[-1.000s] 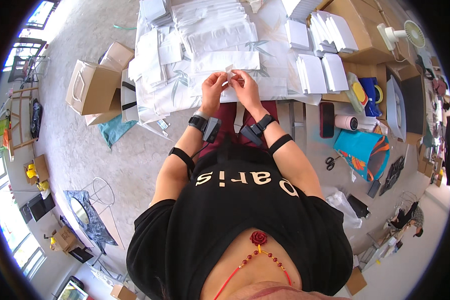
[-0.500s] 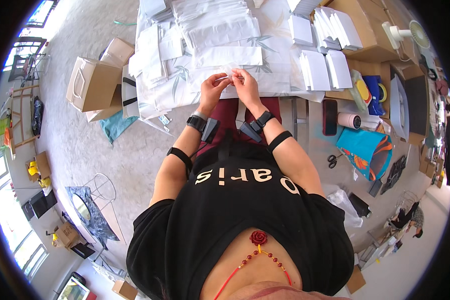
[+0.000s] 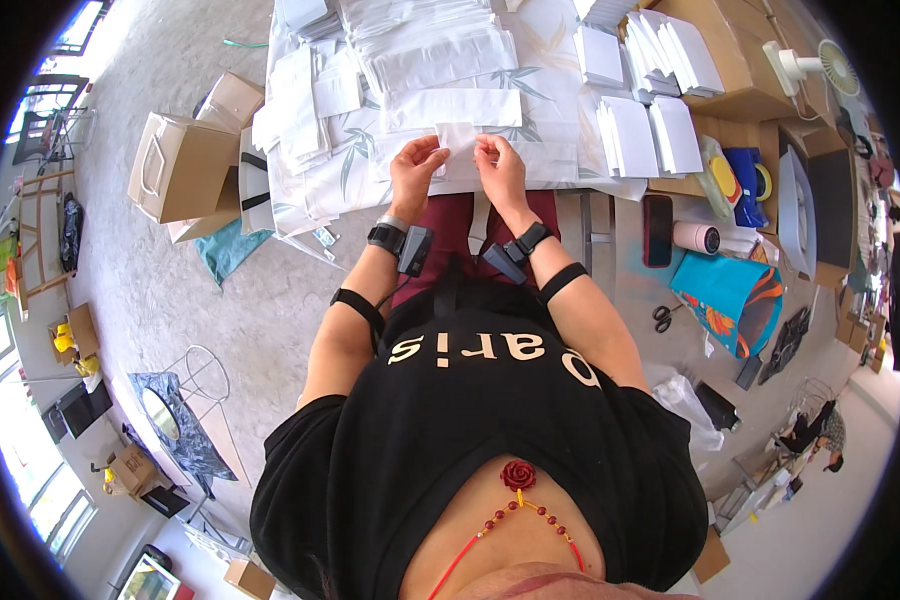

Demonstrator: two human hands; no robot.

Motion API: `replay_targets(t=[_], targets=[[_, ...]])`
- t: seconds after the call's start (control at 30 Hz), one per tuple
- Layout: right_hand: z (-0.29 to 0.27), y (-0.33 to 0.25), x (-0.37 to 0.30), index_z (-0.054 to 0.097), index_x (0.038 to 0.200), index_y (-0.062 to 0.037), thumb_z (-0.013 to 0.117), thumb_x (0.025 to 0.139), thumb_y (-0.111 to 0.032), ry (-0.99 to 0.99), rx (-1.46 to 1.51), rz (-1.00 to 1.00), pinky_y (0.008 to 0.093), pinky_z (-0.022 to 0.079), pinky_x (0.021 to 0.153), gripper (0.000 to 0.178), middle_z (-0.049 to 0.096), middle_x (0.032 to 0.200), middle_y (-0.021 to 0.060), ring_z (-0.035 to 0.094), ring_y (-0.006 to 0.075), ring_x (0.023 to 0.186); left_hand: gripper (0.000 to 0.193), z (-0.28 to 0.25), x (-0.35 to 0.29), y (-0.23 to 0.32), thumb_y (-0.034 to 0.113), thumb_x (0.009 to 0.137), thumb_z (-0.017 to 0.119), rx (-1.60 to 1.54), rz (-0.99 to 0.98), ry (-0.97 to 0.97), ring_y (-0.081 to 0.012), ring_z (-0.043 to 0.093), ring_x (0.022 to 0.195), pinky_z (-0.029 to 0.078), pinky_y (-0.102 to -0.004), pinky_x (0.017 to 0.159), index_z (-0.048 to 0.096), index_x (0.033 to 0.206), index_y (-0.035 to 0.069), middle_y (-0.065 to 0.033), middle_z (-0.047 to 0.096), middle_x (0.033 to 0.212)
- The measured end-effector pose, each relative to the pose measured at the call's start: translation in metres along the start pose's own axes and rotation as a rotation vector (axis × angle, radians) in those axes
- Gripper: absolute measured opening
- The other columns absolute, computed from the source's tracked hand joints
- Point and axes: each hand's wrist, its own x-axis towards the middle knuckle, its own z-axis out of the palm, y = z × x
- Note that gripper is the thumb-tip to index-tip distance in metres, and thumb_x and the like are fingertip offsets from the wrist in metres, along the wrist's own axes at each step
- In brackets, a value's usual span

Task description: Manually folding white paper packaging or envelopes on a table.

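At the frame's upper centre, a thin whitish sheet [image 3: 458, 150] is pinched (by opposite edges) in the left hand [image 3: 416, 172] and right hand [image 3: 501, 174].

1. Sheet [image 3: 457, 148]: its side edges are hidden under the fingers [image 3: 436, 158]; too pale and soft to tell one layer from several.
2. Right hand [image 3: 500, 170]: the fingertips are curled in, partly out of sight.
3. Trousers [image 3: 447, 225]: the table [image 3: 310, 208] hides the lower legs.
4. Pile [image 3: 435, 65]: cut off by the upper edge, as is the table's far side.
5. Carton [image 3: 708, 68]: also cut off at the top.
6. Bag [image 3: 712, 293]: its contents cannot be made out.
7. Co-worker [image 3: 828, 430]: too small to tell what the hands do.
8. Yellow things [image 3: 64, 338]: too small to identify.
9. Screen [image 3: 150, 580]: cut by the lower edge.
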Motion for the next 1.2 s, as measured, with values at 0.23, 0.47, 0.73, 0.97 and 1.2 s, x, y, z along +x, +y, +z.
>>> replay_targets(t=[0.23, 0.47, 0.73, 0.97, 1.2], targets=[[0.007, -0.015, -0.003, 0.067, 0.114, -0.0012, 0.069, 0.094, -0.009, -0.08, -0.027, -0.006, 0.0326, 0.056, 0.076, 0.022, 0.072, 0.097, 0.0109, 0.07, 0.0197, 0.084, 0.04, -0.002, 0.001, 0.002, 0.002, 0.089, 0.078, -0.011, 0.05, -0.008, -0.0158, 0.069, 0.1, 0.055, -0.0268, 0.09, 0.062, 0.124, -0.008, -0.0144, 0.071, 0.116], [0.012, -0.021, -0.004, 0.067, 0.114, -0.0005, 0.071, 0.093, -0.011, -0.075, -0.008, -0.041, 0.032, 0.057, 0.076, 0.023, 0.072, 0.097, 0.0114, 0.07, 0.0198, 0.084, 0.024, 0.003, 0.001, 0.003, 0.004, 0.09, 0.078, 0.003, 0.053, -0.048, -0.0141, 0.069, 0.096, 0.055, -0.0259, 0.086, 0.07, 0.108, -0.01, -0.0136, 0.068, 0.124], [0.012, -0.031, -0.005, 0.066, 0.107, 0.0008, 0.071, 0.094, -0.011, -0.092, 0.008, -0.014, 0.0338, 0.058, 0.076, 0.018, 0.074, 0.097, 0.0137, 0.074, 0.0223, 0.085, 0.02, 0.005, 0.004, 0.009, 0.008, 0.087, 0.08, 0.429, 0.259, -0.008, -0.016, 0.07, 0.091, 0.058, -0.0279, 0.081, 0.074, 0.1, -0.006, -0.0126, 0.069, 0.116], [0.012, -0.035, -0.003, 0.066, 0.105, 0.0008, 0.07, 0.094, -0.01, -0.058, -0.013, -0.017, 0.0345, 0.058, 0.076, 0.016, 0.075, 0.095, 0.0143, 0.075, 0.0236, 0.084, 0.021, 0.006, -0.003, 0.014, 0.009, 0.089, 0.078, 0.496, 0.244, -0.065, -0.0142, 0.071, 0.088, 0.058, -0.0278, 0.08, 0.072, 0.103, -0.006, -0.0097, 0.073, 0.104], [0.013, -0.03, -0.003, 0.068, 0.106, 0.0004, 0.069, 0.094, -0.009, -0.071, -0.019, -0.026, 0.0352, 0.058, 0.076, 0.015, 0.075, 0.096, 0.0151, 0.075, 0.0254, 0.085, 0.021, -0.002, -0.001, 0.014, 0.01, 0.098, 0.07, 0.203, 0.16, -0.166, -0.0152, 0.072, 0.092, 0.059, -0.0284, 0.083, 0.067, 0.111, -0.007, -0.0113, 0.075, 0.097]])
